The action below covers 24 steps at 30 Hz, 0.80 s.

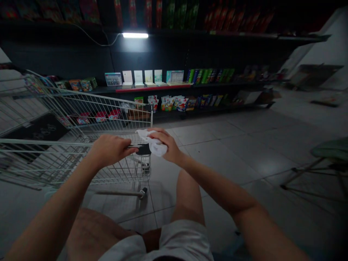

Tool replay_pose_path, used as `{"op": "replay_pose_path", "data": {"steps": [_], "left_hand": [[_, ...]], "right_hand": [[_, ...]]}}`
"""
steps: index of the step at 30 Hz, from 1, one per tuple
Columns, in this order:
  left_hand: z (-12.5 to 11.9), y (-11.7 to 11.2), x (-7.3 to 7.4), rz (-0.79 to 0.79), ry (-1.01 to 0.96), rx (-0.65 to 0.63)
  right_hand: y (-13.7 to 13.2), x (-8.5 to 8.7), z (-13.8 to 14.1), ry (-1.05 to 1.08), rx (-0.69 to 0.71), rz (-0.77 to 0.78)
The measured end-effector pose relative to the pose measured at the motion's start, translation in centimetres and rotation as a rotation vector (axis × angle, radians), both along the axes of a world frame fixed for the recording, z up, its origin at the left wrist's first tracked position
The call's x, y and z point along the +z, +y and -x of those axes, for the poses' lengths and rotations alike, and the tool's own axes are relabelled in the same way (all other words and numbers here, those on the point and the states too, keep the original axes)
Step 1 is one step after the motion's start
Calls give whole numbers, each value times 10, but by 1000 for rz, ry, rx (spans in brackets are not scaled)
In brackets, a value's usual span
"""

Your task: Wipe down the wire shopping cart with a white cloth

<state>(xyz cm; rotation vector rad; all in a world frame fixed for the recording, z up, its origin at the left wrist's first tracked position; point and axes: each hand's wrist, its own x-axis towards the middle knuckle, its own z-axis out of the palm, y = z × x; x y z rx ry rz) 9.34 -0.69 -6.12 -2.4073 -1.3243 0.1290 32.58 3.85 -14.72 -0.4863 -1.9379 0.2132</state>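
A metal shopping cart (67, 145) stands in front of me and to the left, its wire basket reaching toward the middle of the view. My left hand (111, 148) is closed at the near top rail, thumb and fingers pinched around the rail close to the black corner piece (144, 149). In my right hand (169, 145) is a bunched white cloth (158, 148), held just beside that corner piece. Whether the cloth touches the corner cannot be made out. Another black corner piece (149, 107) caps the far side of the basket.
Behind the cart runs a dark shelf unit (152, 56) with snack bags (174, 103), boxes and upright booklets, lit by a lamp (135, 35). A folding stool (330, 150) stands on the tiled floor (231, 145) at right. My bare knee (189, 188) is below my right hand.
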Motion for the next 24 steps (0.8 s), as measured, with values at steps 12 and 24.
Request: {"op": "replay_pose_path", "data": {"steps": [12,24], "left_hand": [[9,3,-3,0,-100,-41],[3,1,-6,-4,-142,14]], "right_hand": [[-41,-105,32,218,-477,25],[-24,-85,-16,177,-360,63]]}}
